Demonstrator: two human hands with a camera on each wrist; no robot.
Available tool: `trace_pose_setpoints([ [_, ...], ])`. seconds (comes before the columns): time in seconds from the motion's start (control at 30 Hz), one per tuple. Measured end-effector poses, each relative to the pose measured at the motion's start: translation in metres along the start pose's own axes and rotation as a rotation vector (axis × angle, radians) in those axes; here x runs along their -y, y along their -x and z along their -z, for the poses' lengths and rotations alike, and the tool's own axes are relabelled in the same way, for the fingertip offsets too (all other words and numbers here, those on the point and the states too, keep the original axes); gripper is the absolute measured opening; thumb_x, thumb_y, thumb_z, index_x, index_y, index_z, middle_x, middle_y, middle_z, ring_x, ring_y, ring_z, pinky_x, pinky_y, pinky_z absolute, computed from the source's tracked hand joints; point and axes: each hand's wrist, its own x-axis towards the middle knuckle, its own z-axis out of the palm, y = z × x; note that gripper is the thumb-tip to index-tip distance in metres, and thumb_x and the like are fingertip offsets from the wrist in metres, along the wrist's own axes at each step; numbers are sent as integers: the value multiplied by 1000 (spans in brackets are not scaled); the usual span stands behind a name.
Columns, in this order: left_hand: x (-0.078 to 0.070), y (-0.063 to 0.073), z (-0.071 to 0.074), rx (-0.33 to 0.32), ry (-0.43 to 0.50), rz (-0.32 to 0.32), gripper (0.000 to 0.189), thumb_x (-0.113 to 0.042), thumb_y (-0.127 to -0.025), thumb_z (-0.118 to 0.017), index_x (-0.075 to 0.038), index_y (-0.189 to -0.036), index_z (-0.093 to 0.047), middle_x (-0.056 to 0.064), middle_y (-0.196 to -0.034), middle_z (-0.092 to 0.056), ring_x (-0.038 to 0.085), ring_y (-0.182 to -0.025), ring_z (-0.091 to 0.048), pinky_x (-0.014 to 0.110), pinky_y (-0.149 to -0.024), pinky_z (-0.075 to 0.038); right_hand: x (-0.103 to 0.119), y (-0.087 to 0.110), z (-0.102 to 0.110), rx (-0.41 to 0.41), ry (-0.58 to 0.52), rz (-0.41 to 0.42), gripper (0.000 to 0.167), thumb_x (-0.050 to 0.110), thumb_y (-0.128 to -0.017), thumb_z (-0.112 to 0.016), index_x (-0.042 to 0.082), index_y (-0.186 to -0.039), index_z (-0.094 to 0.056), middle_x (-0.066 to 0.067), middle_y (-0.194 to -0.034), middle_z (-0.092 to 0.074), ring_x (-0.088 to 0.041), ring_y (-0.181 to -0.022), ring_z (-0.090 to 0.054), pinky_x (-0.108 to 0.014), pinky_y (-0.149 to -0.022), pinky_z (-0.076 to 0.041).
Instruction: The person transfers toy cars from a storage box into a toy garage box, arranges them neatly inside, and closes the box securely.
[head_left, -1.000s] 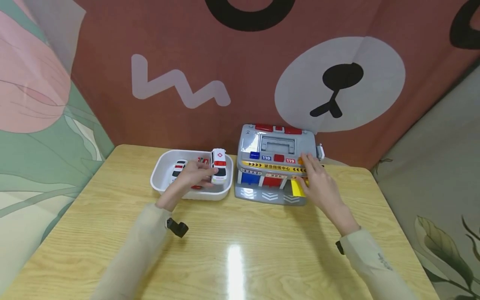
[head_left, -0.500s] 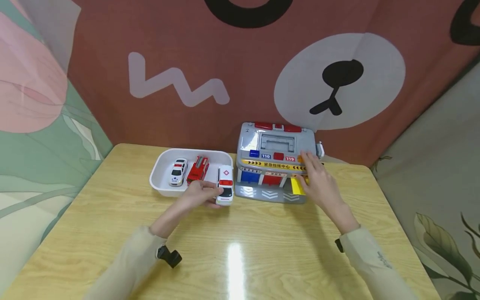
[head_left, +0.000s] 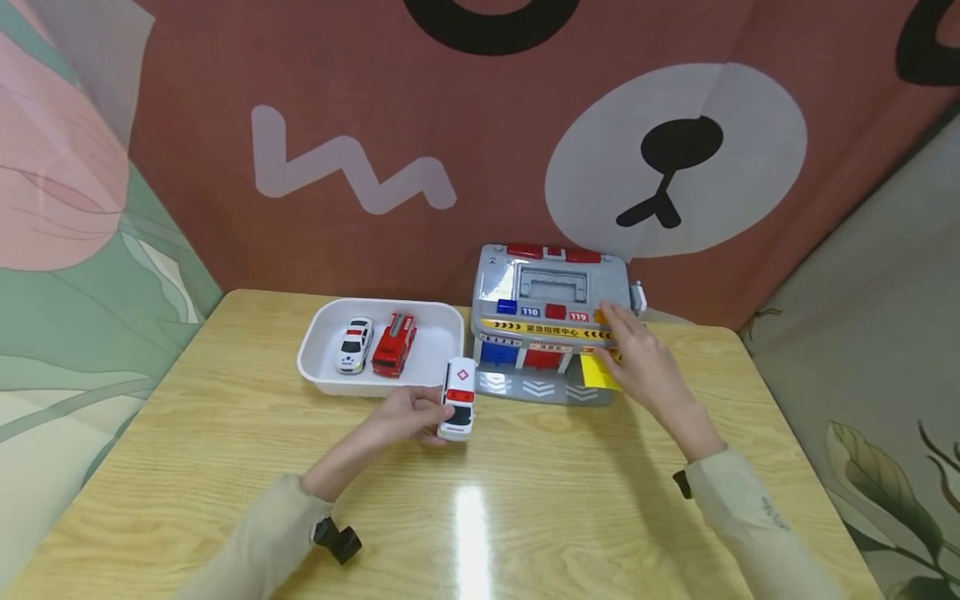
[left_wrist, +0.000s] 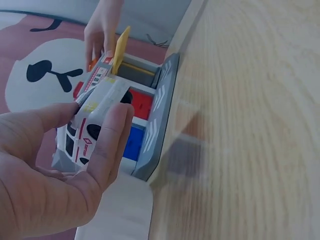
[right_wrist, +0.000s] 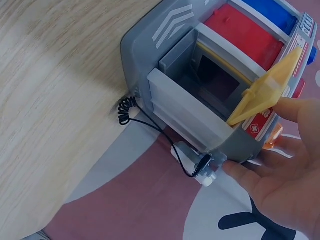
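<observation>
My left hand pinches a white toy ambulance by its sides, above the table at the tray's front right corner. In the left wrist view, the ambulance sits between thumb and fingers, overlapping the toy station behind it. My right hand rests on the right end of the grey toy emergency station, fingers laid straight over the roof edge. Its thumb touches the raised yellow door. Below that door the garage bay shows as a dark hollow. The red and blue doors are down.
A white tray stands left of the station, with a white police car and a red fire truck in it. A coiled black cord hangs at the station's side. A printed curtain rises behind the wooden table.
My left hand has lifted the ambulance out of the tray and brought it toward me and slightly right. The right hand stays at the station with the yellow door raised.
</observation>
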Motion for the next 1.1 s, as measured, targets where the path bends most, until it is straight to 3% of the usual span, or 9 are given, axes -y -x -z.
trace_pose_setpoints([
  [0.17,4,-6,-11,5,-7,-4,41,-9,-93,-63,17,-121,-49,25,-106,-67,23,-83,-67,39,-73,-58,-1,0,3,19,1,-2,72,13,-88,-72,1,-148,-34,-26,-145,-39,-46,-127,-43,-57,-91,-46],
  [0.33,6,-12,-25,20,-24,-5,42,-9,-93,-63,18,-122,-48,25,-104,-67,24,-81,-68,40,-71,-58,0,0,2,76,21,-33,74,16,-92,-68,2,-151,-26,-24,-150,-31,-43,-132,-37,-55,-100,-40],
  [0.63,15,-24,-42,40,-1,6,44,-8,-92,-64,18,-122,-45,25,-100,-67,25,-75,-69,37,-69,-58,-19,-1,4,184,-5,50,76,26,-98,-58,7,-155,-12,-20,-158,-14,-38,-142,-17,-55,-111,-25],
  [0.9,20,-35,-54,51,31,36,44,-9,-92,-65,17,-122,-47,23,-100,-68,24,-74,-69,36,-70,-58,-22,-3,12,263,-47,79,72,18,-99,-56,10,-155,-12,-20,-158,-13,-38,-143,-15,-57,-109,-26],
  [1.1,23,-44,-66,54,75,42,40,-6,-91,-65,17,-120,-49,23,-100,-68,21,-73,-68,36,-70,-58,-27,0,16,269,-82,105,74,14,-98,-57,12,-156,-11,-15,-160,-11,-33,-145,-14,-55,-108,-28],
])
